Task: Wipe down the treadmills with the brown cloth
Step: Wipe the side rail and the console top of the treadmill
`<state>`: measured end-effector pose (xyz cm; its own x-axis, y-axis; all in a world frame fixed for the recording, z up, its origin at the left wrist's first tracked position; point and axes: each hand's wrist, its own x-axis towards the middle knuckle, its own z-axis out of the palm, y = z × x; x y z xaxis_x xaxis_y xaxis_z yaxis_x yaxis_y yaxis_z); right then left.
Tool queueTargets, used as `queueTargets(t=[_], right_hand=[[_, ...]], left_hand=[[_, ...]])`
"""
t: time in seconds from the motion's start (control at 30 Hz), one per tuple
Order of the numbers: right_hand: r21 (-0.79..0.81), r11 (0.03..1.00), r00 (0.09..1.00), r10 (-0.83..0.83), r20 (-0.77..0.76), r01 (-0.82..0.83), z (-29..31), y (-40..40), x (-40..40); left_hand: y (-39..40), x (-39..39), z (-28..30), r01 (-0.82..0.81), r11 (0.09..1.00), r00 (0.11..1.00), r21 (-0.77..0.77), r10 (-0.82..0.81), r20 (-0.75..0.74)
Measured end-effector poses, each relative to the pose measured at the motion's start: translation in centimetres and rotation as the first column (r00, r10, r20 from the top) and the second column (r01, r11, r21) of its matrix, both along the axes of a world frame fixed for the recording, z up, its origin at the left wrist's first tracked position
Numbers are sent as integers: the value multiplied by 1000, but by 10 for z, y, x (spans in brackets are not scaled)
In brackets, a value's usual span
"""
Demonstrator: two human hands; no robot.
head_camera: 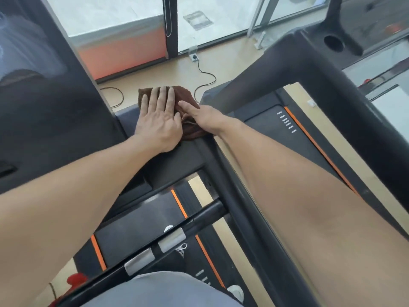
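**Both hands on the brown cloth, top corner of the near treadmill's console**

Grip: left hand [159, 120] lies flat on the brown cloth [187, 94], fingers straight and together, palm down, pressing. No curl, no pinch. Right hand [204, 117] comes in from the right and touches the cloth's right side; thumb is extended along the fabric, the other fingers are hidden under or behind the hand, so cannot tell whether they are curled into the cloth or just resting.

Head view:
- Cloth is bunched, dark brown, sitting on the far right corner of the near treadmill's console frame [194, 156]. Part of it sticks out past the left fingertips, part hangs by the right wrist.
- Both forearms are bare and reach forward from the bottom edge.
- Crossbar handle [177, 233] with two silver grip sensors runs diagonally below the arms.
- Near treadmill's belt [143, 224] is black with orange side strips, seen through the frame opening.
- Second treadmill [309, 80] stands just to the right, its upright and console slanting across the upper right; round cup holder [333, 43] in its console.
- Black power cable [205, 78] runs over the wood floor to a floor socket [194, 56] by the window.
- Dark screen panel [44, 96] fills the left side.
- Grey clothing at bottom centre.
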<state>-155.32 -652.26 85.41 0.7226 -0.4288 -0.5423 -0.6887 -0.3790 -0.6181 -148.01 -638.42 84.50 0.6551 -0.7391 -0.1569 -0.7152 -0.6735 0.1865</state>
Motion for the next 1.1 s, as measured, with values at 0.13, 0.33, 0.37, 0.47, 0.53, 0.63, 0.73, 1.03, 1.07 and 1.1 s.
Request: queueTargets(t=[0.13, 0.33, 0.37, 0.47, 0.53, 0.63, 0.73, 1.03, 1.07, 1.1], right_hand=[[65, 996, 998, -63, -11, 63, 8, 10, -56], [184, 978, 991, -79, -112, 99, 23, 29, -163], [177, 980, 990, -69, -127, 91, 23, 32, -179], [141, 989, 988, -11, -153, 33, 19, 38, -224], [134, 990, 987, 58, -149, -38, 14, 40, -253], [128, 981, 979, 163, -125, -147, 16, 39, -288], [185, 956, 945, 261, -196, -226, 26, 37, -309], [-415, 905, 994, -111, -24, 91, 6, 122, -322], [-478, 874, 996, -88, 9, 82, -1, 126, -321], [-548, 836, 999, -37, 22, 43, -7, 127, -315]], left_hand=[[4, -43, 4, 43, 999, 995, -4, -43, -94], [18, -141, 1, 71, 997, 985, -41, -77, -152], [22, -158, 0, 71, 996, 983, -49, -78, -164], [38, -210, -8, 28, 994, 958, -104, -56, -281], [52, -245, -14, -20, 990, 945, -141, -27, -326], [71, -300, -16, -69, 971, 933, -229, -18, -360], [92, -363, -20, -251, 915, 783, -317, -1, -622], [74, -384, -11, -920, 389, -94, 51, -92, -991], [74, -379, -11, -919, 386, -118, 77, -85, -989], [74, -372, -9, -921, 379, -126, 91, -68, -990]])
